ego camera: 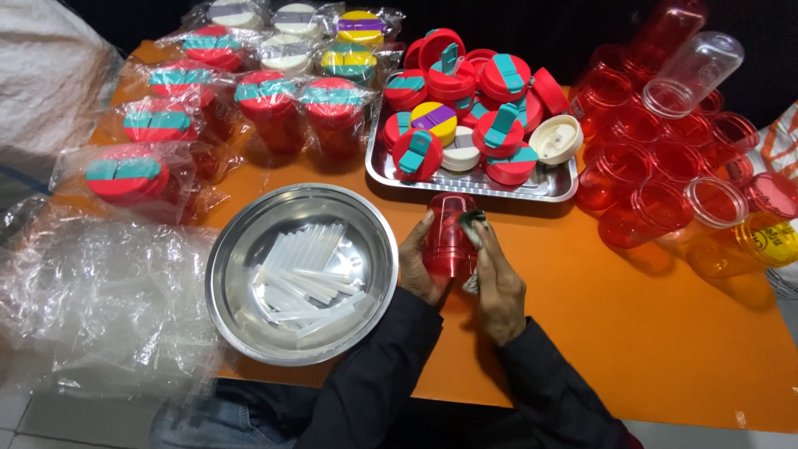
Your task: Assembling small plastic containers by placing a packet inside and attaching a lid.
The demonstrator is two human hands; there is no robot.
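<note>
We see an orange table (665, 333) filling most of the view — its surface smooth and evenly lit from above, with soft glare. Beyond its far edge the background is dark. At the lower left and lower right corners we see pale floor tiles (25, 416).

Small packing workshop, orange table (632, 333), piled red cups (657, 158), tray of lids (465, 185), bagged finished cups (208, 108)

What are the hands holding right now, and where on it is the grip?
A red cup, gripped by its side walls: left hand on one side, right hand on the other.
</note>
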